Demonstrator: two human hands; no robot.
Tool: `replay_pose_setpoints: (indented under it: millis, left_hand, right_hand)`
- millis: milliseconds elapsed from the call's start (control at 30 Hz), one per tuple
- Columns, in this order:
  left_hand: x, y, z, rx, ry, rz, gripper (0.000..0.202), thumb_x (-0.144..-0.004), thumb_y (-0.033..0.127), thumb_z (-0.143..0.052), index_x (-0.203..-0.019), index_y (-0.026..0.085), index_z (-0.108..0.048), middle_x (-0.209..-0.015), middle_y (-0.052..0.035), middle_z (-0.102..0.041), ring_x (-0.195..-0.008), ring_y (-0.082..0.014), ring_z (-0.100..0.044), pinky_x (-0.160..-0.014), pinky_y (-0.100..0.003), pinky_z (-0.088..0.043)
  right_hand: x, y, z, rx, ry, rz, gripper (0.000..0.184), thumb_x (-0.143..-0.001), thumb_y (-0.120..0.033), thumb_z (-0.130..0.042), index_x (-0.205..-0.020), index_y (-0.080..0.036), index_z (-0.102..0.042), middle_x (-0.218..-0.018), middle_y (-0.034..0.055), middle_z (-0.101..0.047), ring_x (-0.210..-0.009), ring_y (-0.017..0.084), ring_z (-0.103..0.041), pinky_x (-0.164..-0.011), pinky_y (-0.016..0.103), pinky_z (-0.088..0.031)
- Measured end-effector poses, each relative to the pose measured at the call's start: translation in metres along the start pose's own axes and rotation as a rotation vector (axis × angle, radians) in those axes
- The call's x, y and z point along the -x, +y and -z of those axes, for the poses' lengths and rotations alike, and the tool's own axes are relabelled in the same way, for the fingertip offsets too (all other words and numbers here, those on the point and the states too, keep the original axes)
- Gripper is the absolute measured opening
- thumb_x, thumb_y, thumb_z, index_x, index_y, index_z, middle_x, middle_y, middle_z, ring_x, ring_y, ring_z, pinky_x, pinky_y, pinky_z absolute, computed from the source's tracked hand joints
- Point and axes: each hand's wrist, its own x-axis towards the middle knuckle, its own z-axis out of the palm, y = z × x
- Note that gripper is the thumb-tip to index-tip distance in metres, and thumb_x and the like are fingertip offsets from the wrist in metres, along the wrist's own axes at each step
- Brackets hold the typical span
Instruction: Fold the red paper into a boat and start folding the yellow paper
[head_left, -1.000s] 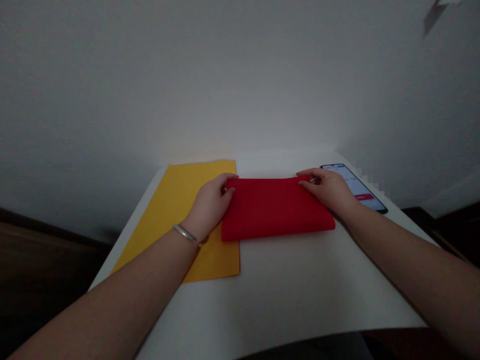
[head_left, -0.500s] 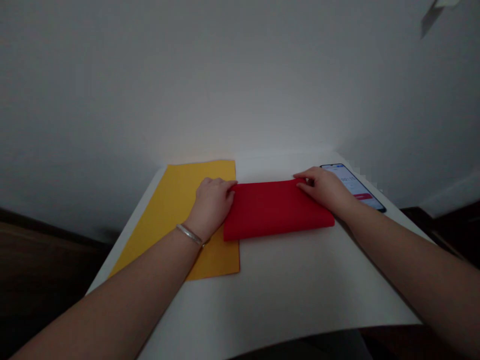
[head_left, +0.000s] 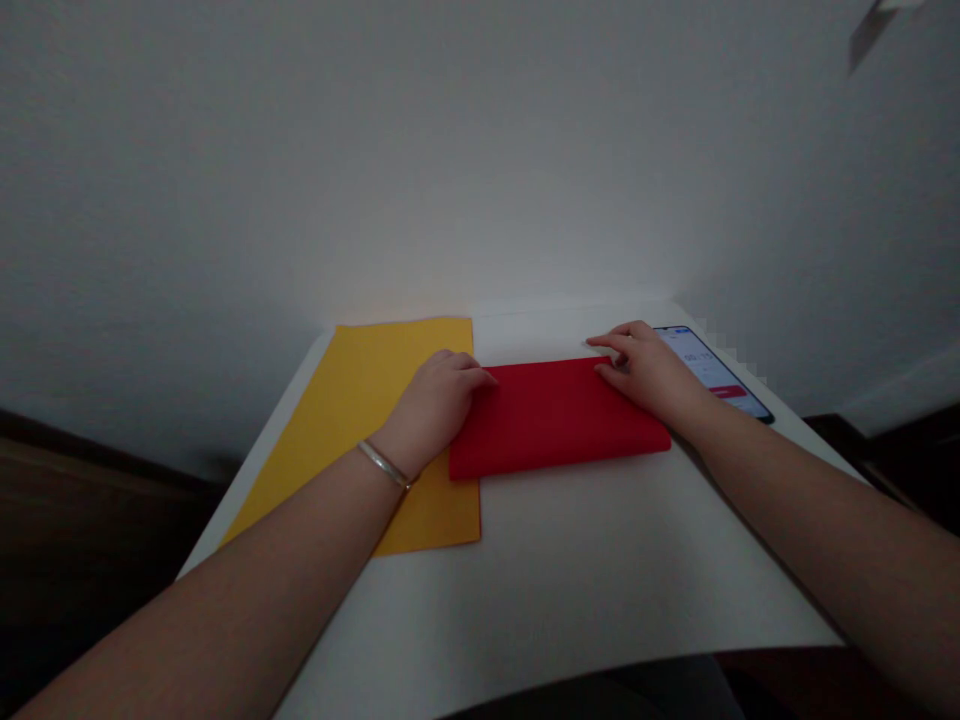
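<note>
A folded red sheet of paper (head_left: 551,418) lies flat on the white table (head_left: 570,570). My left hand (head_left: 439,405), with a silver bracelet at the wrist, rests on the sheet's far left corner, fingers laid flat and pressing down. Over on the far right corner, my right hand (head_left: 649,372) also presses, its fingers stretched out on the paper. Neither hand grips anything. A yellow sheet (head_left: 360,420) lies under the red sheet's left end and under my left hand.
A phone (head_left: 712,370) with a lit screen lies at the table's far right corner, just beyond my right hand. A pale wall rises right behind the table. Dark floor shows on both sides of the table.
The raised far edge of the red sheet has been laid down flat. Both hands went from pinching its corners to pressing on them with flat fingers.
</note>
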Motion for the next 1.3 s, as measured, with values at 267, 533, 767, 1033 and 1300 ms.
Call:
replay_pose_setpoints:
  millis: [267, 533, 767, 1033, 1300]
  left_hand:
    - [0.004, 0.017, 0.013, -0.006, -0.125, -0.011, 0.03, -0.09, 0.033, -0.053, -0.107, 0.014, -0.069, -0.106, -0.0107, -0.066, -0.097, -0.0241, -0.06, -0.09, -0.036, -0.048]
    - [0.007, 0.031, 0.023, -0.085, -0.237, 0.036, 0.063, -0.081, 0.059, -0.057, -0.12, 0.009, -0.059, -0.118, -0.0166, -0.059, -0.11, -0.0305, -0.054, -0.097, -0.042, -0.045]
    - [0.009, 0.032, 0.024, -0.101, -0.279, 0.024, 0.083, -0.076, 0.071, -0.054, -0.128, 0.007, -0.053, -0.129, -0.0193, -0.055, -0.119, -0.0328, -0.049, -0.101, -0.041, -0.042]
    - [0.012, 0.034, 0.025, -0.101, -0.329, 0.029, 0.101, -0.072, 0.079, -0.05, -0.138, 0.002, -0.043, -0.136, -0.0231, -0.05, -0.124, -0.0359, -0.046, -0.105, -0.044, -0.036]
    - [0.016, 0.026, 0.022, -0.118, -0.432, -0.007, 0.111, -0.069, 0.083, -0.048, -0.148, 0.007, -0.028, -0.15, -0.0236, -0.033, -0.137, -0.0391, -0.031, -0.111, -0.046, -0.024]
  right_hand:
    - [-0.003, -0.005, 0.01, 0.027, -0.128, 0.041, 0.026, -0.081, -0.034, -0.061, -0.095, -0.018, -0.075, -0.092, 0.009, -0.067, -0.08, 0.022, -0.062, -0.078, 0.036, -0.05]
    - [0.004, -0.027, 0.025, 0.239, -0.309, 0.053, 0.071, -0.071, -0.067, -0.06, -0.122, -0.018, -0.066, -0.123, 0.0135, -0.06, -0.106, 0.033, -0.057, -0.091, 0.046, -0.048]
    - [0.014, -0.045, 0.026, 0.319, -0.38, 0.009, 0.102, -0.061, -0.083, -0.052, -0.135, -0.012, -0.054, -0.137, 0.0192, -0.05, -0.119, 0.039, -0.05, -0.096, 0.051, -0.046]
    - [0.019, -0.046, 0.016, 0.3, -0.382, 0.007, 0.119, -0.054, -0.087, -0.054, -0.142, -0.008, -0.043, -0.147, 0.0227, -0.039, -0.132, 0.04, -0.038, -0.105, 0.052, -0.039]
    - [0.021, -0.043, 0.012, 0.256, -0.387, 0.014, 0.128, -0.049, -0.087, -0.057, -0.145, -0.005, -0.036, -0.149, 0.0253, -0.034, -0.136, 0.044, -0.032, -0.106, 0.057, -0.036]
